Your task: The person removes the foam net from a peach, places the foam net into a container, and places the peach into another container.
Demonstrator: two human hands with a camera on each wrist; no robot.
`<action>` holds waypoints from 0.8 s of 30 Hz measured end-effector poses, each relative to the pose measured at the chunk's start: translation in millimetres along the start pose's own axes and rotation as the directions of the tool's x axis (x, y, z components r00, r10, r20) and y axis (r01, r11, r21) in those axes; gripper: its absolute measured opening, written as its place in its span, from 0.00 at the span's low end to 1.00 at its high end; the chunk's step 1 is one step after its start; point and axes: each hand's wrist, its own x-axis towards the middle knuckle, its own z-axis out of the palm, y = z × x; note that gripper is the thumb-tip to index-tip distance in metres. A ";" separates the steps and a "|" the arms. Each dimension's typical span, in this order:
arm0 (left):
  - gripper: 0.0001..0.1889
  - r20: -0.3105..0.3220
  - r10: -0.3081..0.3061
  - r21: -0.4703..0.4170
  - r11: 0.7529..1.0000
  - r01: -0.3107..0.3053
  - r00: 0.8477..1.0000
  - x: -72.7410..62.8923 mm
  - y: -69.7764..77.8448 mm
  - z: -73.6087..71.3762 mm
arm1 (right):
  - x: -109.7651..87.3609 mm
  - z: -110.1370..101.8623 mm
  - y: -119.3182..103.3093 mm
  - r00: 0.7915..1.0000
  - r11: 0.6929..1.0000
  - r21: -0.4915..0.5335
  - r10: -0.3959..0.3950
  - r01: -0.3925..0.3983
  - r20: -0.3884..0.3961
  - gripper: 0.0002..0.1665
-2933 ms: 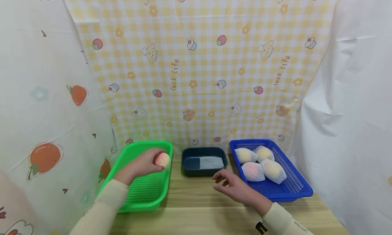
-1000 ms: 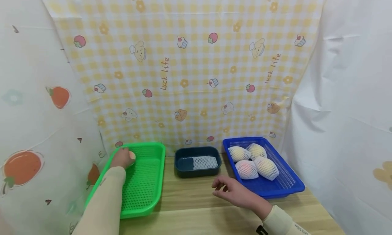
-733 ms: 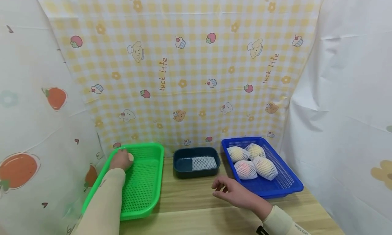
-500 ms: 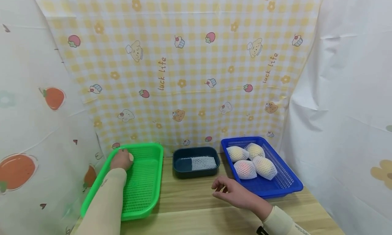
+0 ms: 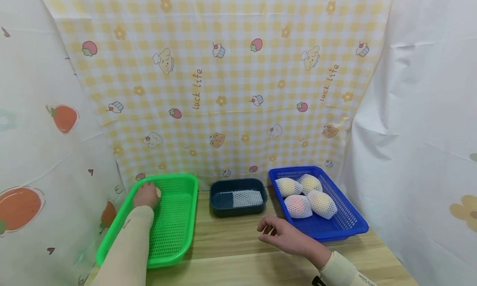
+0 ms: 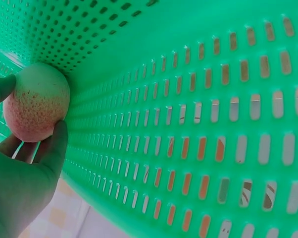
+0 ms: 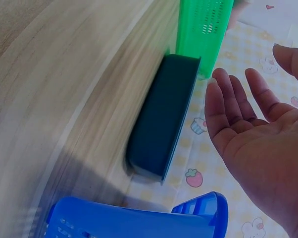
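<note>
A pink and cream peach (image 6: 37,101) sits in the far left corner of the green basket (image 5: 175,259), against the perforated wall. My left hand (image 5: 146,195) is around it, with the thumb on one side and fingertips on the other, as the left wrist view shows. In the head view the hand hides most of the peach. My right hand (image 5: 283,236) hovers over the table in front of the blue basket (image 5: 348,232), fingers loosely bent and holding nothing. In the right wrist view its palm and relaxed fingers are plain to see.
A dark teal tray (image 5: 221,211) stands between the baskets, with a flattened white foam net sleeve (image 5: 247,198) in it. Several peaches in foam nets (image 5: 322,204) lie in the blue basket. A checked cloth (image 5: 238,124) hangs behind the wooden table (image 5: 227,244).
My left hand has carried the peach from above the green basket's right side into its far left corner. The head view has shifted slightly. My right hand stays almost where it was.
</note>
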 end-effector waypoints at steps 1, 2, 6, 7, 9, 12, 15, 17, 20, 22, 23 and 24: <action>0.30 0.002 -0.003 -0.002 1.000 0.003 1.000 0.2 -0.8 0.4 | 0.3 0.3 0.0 1.000 1.000 0.005 0.000 0.000 0.003 0.08; 0.30 0.004 -0.006 -0.003 1.000 0.006 1.000 0.9 -2.1 0.9 | 0.5 0.7 0.1 1.000 1.000 0.007 -0.001 0.001 0.006 0.08; 0.32 0.021 -0.013 -0.013 1.000 0.014 1.000 -1.2 -3.3 -1.9 | 1.6 1.9 -0.1 1.000 1.000 0.005 -0.003 0.003 0.015 0.08; 0.33 0.028 -0.014 -0.017 1.000 0.015 0.999 -2.3 -3.1 -3.3 | 1.9 2.1 0.0 1.000 1.000 0.005 -0.003 0.003 0.017 0.09; 0.33 0.043 -0.016 -0.024 1.000 0.017 0.999 -3.9 -2.6 -6.3 | 2.2 2.4 -0.1 1.000 1.000 0.009 0.001 -0.001 0.021 0.09; 0.34 0.053 -0.018 -0.032 0.999 0.019 0.998 -5.4 -0.4 -11.1 | 0.5 2.5 -0.7 1.000 1.000 0.014 0.007 -0.007 0.026 0.09; 0.32 0.046 -0.031 -0.040 0.999 0.033 0.998 -4.1 3.5 -18.0 | -1.0 2.1 -2.3 1.000 1.000 0.015 0.011 -0.011 0.026 0.09; 0.30 0.034 -0.045 -0.054 0.997 0.047 0.998 -2.8 8.5 -24.3 | -1.4 1.8 -3.5 1.000 1.000 0.011 0.010 -0.011 0.027 0.09; 0.29 0.004 -0.038 -0.047 0.998 0.038 0.999 -0.4 18.7 -34.7 | -0.6 1.4 -5.6 1.000 1.000 0.000 0.001 -0.001 0.027 0.09; 0.30 -0.021 -0.016 -0.042 0.999 0.015 1.000 -0.3 28.7 -43.1 | 0.1 1.1 -7.3 1.000 1.000 -0.016 -0.005 0.006 0.028 0.09; 0.31 -0.026 0.001 -0.040 0.999 -0.002 1.000 -1.0 34.9 -47.9 | 0.2 0.9 -8.2 1.000 1.000 -0.024 -0.008 0.009 0.027 0.09; 0.30 -0.034 0.020 -0.045 0.999 -0.021 0.999 -2.4 41.3 -52.4 | 0.1 0.6 -9.2 1.000 0.999 -0.030 -0.010 0.011 0.025 0.09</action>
